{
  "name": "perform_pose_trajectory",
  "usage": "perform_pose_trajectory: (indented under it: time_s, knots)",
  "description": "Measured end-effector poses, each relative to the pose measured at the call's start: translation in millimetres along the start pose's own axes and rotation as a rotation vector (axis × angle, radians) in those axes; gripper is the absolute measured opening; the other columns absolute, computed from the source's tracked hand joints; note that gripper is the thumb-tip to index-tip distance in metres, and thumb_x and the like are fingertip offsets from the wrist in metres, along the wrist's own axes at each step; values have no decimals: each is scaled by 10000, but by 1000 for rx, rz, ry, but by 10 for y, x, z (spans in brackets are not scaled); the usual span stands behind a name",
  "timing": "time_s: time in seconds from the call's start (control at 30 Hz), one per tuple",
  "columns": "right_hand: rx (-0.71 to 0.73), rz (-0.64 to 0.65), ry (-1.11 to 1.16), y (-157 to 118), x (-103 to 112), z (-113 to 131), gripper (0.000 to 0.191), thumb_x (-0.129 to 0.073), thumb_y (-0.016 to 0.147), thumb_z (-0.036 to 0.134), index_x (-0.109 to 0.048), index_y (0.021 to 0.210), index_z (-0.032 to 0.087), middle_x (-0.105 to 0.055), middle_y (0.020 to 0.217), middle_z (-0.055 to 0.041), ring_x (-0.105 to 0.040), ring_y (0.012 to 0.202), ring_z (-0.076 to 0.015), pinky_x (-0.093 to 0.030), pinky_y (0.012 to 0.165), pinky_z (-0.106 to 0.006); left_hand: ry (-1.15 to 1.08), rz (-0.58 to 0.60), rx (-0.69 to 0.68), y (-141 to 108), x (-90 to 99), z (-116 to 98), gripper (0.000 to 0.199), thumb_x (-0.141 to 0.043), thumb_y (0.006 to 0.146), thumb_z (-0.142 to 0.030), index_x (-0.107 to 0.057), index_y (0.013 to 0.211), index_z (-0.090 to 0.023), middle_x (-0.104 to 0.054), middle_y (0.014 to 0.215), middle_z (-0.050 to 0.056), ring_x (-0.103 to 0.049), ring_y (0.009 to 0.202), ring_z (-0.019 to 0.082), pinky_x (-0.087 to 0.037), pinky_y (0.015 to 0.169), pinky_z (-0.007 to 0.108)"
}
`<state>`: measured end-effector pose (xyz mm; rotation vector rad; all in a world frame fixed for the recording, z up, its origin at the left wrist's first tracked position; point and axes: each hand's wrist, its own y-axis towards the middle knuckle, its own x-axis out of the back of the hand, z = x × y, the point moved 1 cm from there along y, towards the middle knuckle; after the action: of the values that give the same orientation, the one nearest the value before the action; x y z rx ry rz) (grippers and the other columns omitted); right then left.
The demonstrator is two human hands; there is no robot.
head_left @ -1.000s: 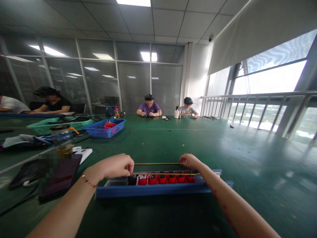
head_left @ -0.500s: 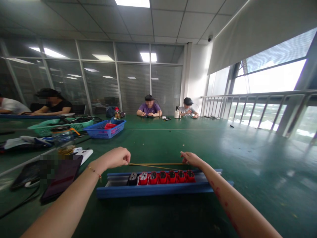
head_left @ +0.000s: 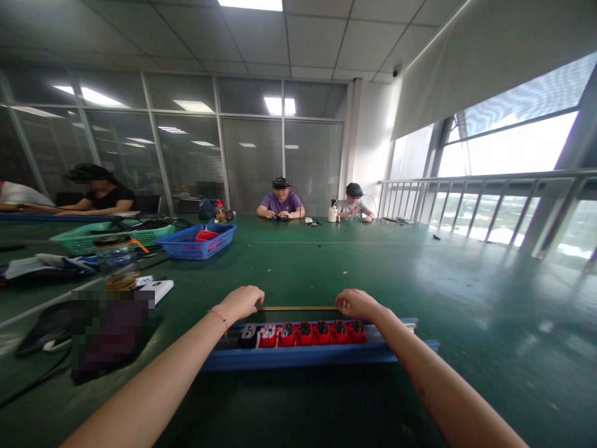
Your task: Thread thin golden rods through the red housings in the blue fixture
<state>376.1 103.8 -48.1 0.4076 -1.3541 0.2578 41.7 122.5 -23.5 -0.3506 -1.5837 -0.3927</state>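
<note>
A thin tan band [head_left: 298,308] runs straight and level between my two hands, just beyond a blue tray. My left hand [head_left: 243,302] is closed at its left end, fingers curled down. At the right end, my right hand [head_left: 358,303] also has its fingers curled in on it. The fingertips of both are partly hidden. Below lies the long blue tray [head_left: 308,358], a channel with a row of several red blocks with dark tops [head_left: 305,333] and one black block [head_left: 249,336] at the left. My forearms cover parts of the tray's ends.
On the left are a blue basket [head_left: 193,249] with a red item, a green basket [head_left: 102,238], a glass jar [head_left: 116,264], a white device [head_left: 163,290] and dark tablet-like things [head_left: 112,336]. Co-workers [head_left: 280,202] sit across the green table. A railing [head_left: 485,205] stands at right.
My left hand has moved right, closer to my right hand, which has shifted slightly left. The band showed as two diverging strands; now it shows as one straight line.
</note>
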Motion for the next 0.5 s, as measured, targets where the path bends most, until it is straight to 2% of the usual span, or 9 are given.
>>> perform_pose_trajectory:
  time_s: [0.1,0.3,0.4,0.5]
  knots:
    - [7,3,-41,8,6,21,265,-492,658,143,-665,833,241,-671,846,-14,-599,775,-179,-414,675,-238,16,26,-28,-2,1,0,228,-580,639,-98,-625,812,-238,-649,901,27,-586,856,184,-419,728,256]
    - [22,5,-44,20,0,4,255,-508,598,102,-643,777,223,-659,788,-12,-583,726,-165,-389,619,-220,5,37,-22,0,-26,-30,237,-524,579,-12,-605,670,-216,-645,769,20,-589,760,180,-412,654,248]
    - [8,-33,-8,2,-13,-20,206,-537,561,115,-629,719,210,-640,725,-4,-566,673,-159,-378,582,-216,-43,19,-3,-10,-29,-23,209,-538,540,-36,-596,632,-214,-642,736,8,-585,717,176,-403,610,237]
    - [-21,-130,48,-34,24,-33,156,-532,574,144,-607,703,190,-617,722,-13,-549,663,-159,-387,586,-225,-126,-22,28,-49,17,19,151,-534,574,-109,-598,660,-215,-643,728,-5,-582,669,154,-394,574,217]
